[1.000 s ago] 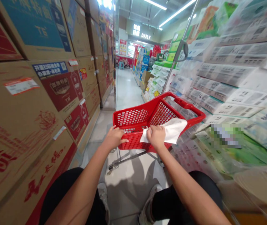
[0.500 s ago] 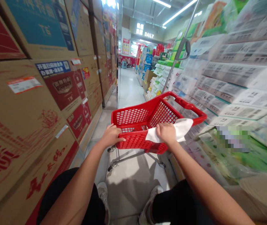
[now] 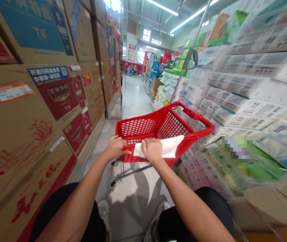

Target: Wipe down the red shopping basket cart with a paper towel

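Note:
A red plastic shopping cart (image 3: 158, 122) with mesh sides stands sideways before me, its handle toward the right. At the cart's left end, my left hand (image 3: 115, 148) is closed around the upper rim, thumb on the outer side. My right hand (image 3: 153, 149) presses a white cloth (image 3: 171, 147) over the near rim, fingers bent across the top. The cloth drapes down the outer side and trails to the right of the hand. Inside, the part of the basket that shows holds no goods.
Stacked cardboard cartons (image 3: 57, 94) wall the left side. Packs of tissue paper (image 3: 234, 97) are piled high on the right, close to the cart handle. A metal pole with a grey hook (image 3: 192, 58) rises behind the cart. The tiled aisle (image 3: 137, 90) runs ahead.
My right hand has slid left along the near rim with the cloth, closer to my left hand. The left hand keeps its hold on the rim. The view has shifted slightly.

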`<state>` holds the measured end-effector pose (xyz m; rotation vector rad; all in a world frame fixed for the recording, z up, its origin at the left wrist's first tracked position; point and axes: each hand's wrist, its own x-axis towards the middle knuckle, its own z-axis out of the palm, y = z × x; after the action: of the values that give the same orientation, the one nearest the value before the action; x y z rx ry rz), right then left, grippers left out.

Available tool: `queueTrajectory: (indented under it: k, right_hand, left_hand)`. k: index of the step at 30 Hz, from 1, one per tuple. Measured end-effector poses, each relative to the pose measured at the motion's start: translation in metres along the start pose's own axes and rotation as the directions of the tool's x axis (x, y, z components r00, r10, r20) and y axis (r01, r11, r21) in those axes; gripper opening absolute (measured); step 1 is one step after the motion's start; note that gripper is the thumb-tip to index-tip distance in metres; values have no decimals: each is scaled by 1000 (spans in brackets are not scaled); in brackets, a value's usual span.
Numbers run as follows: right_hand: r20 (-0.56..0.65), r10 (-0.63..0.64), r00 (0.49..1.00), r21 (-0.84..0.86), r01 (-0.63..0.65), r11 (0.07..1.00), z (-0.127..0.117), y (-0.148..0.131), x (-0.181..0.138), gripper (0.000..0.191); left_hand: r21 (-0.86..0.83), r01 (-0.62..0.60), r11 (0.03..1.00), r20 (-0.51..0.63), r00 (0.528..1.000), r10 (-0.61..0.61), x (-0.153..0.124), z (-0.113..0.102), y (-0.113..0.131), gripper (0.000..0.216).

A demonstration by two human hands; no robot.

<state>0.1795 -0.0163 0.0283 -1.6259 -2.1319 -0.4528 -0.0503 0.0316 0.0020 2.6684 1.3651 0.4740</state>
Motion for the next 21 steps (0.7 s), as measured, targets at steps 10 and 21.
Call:
queueTrajectory:
  k: [10,21]
  right_hand:
    - [131,-46,990,-131,64,989,-33,61,-5,48]
    - [83,-29,996,-114,39,993,-44,99,-11,71]
  left_hand:
    - [-76,17,997,14,1000,-16,-11,-5,-18,37]
    - [-61,8,998,-34,999,-10,-7,0,-6,33]
